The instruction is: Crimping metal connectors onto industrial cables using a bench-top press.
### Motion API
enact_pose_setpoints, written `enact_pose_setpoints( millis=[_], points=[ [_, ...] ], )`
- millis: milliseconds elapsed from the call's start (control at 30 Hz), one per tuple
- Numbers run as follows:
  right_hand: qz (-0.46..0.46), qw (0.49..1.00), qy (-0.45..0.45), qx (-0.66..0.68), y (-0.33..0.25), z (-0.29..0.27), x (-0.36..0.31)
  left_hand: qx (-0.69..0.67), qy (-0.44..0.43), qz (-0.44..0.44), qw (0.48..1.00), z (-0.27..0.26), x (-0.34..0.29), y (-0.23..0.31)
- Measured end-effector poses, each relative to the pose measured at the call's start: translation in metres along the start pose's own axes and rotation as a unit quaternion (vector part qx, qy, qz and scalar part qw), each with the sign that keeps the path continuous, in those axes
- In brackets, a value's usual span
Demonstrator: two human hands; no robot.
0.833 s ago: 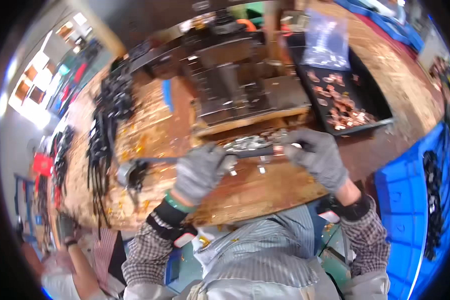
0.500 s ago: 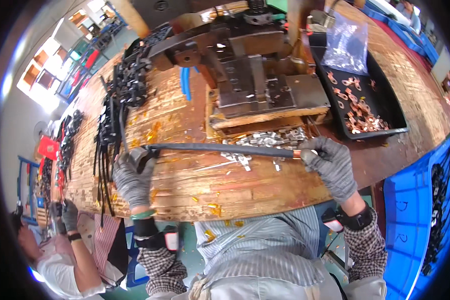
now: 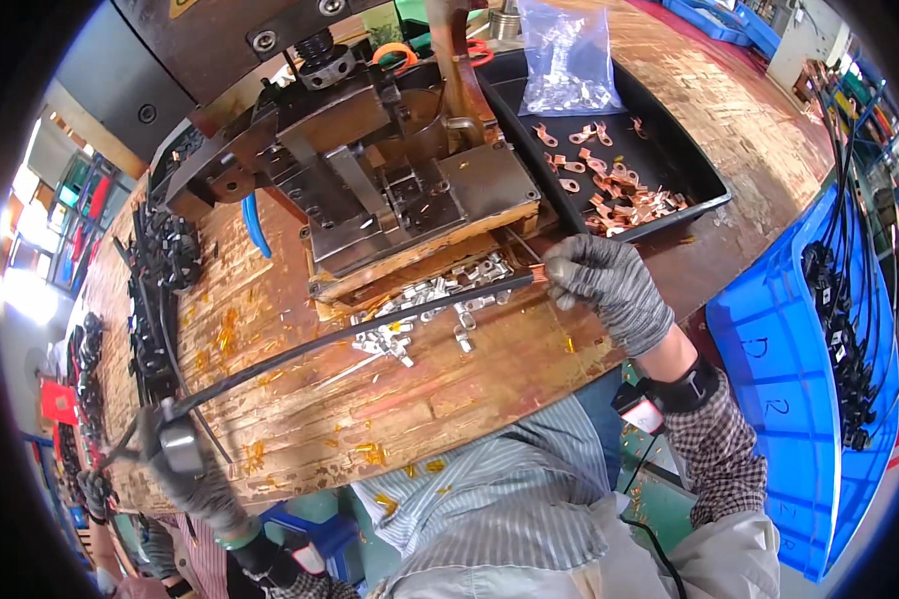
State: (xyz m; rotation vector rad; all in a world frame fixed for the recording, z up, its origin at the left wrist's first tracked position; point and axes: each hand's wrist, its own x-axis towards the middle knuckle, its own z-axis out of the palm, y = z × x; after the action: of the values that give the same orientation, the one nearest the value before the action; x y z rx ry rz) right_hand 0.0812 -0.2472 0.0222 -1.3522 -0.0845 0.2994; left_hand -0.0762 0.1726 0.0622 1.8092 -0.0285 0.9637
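Stretched slantwise over the wooden bench is a black cable [image 3: 370, 325]. At its right end bare copper strands [image 3: 539, 273] show, pinched between the thumb and fingers of my gloved right hand [image 3: 609, 290]. My gloved left hand [image 3: 195, 484], partly blurred, is closed around the other end, where a dark rounded connector [image 3: 181, 445] sits. Small silver metal clips [image 3: 410, 309] are heaped beneath and beside the cable. Just beyond them stands a dark metal press [image 3: 340, 235] on a wooden base.
Behind my right hand lies a black tray [image 3: 711, 200] with copper ring lugs [image 3: 634, 205] and a clear plastic bag [image 3: 569, 60]. A blue bin [image 3: 779, 389] with black cables stands at the right. More black cables [image 3: 155, 299] lie at the left, near a co-worker's gloved hand [image 3: 95, 494].
My left hand has swung left and down with the connector, so the cable now slants. My right hand keeps its pinch on the copper end. The view has turned toward the right.
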Motion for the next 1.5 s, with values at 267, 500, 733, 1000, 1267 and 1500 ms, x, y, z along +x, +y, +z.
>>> enact_pose_setpoints(
  millis=[267,500,733,1000,1267,1500],
  points=[
    [-0.026,0.987,-0.157,-0.005,-0.02,0.029,0.021,0.363,0.019,0.102,0.926,-0.042,0.048,0.021],
    [-0.013,0.983,-0.179,0.039,-0.026,0.05,0.041,0.404,0.039,0.101,0.908,-0.062,0.057,0.009],
    [-0.047,0.987,-0.149,0.041,-0.024,0.055,0.06,0.446,0.025,0.117,0.887,-0.078,0.072,-0.004],
    [-0.032,0.987,-0.137,0.072,-0.034,0.063,0.074,0.368,0.021,0.072,0.927,-0.113,0.081,-0.021],
    [-0.018,0.986,-0.152,0.068,-0.039,0.067,0.093,0.344,0.055,0.052,0.936,-0.1,0.084,-0.017],
    [0.02,0.987,-0.131,0.088,-0.044,0.073,0.098,0.394,0.064,0.049,0.916,-0.083,0.085,-0.007]
  ],
)
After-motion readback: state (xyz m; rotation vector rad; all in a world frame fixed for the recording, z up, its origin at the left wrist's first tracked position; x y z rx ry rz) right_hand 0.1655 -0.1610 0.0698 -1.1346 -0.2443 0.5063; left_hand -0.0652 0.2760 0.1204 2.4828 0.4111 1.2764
